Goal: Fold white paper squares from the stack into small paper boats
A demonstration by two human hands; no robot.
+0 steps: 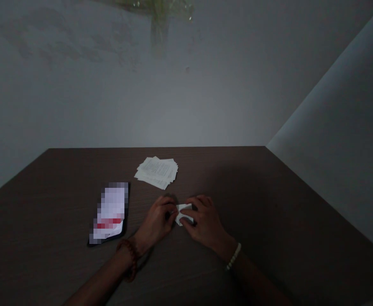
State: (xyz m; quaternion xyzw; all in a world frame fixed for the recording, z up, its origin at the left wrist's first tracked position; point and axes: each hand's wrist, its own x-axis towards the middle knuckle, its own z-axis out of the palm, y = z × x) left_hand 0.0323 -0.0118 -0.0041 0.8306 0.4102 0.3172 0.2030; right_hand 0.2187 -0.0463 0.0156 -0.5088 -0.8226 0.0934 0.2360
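Observation:
A small folded piece of white paper lies between my two hands, low over the dark wooden table. My left hand pinches its left edge, the thumb and fingers closed together there. From the other side, my right hand grips the same paper, with thumb and fingertips bent onto its face and right edge. The fingers cover much of the paper, so its full shape is hidden. Beads circle both wrists: a brown bracelet on the left, a pale one on the right.
Beyond my hands, a loose stack of printed paper sheets rests on the table. To the left lies a phone-like dark-edged device, its screen blurred into blocks. A grey wall rises at the table's far edge, another on the right.

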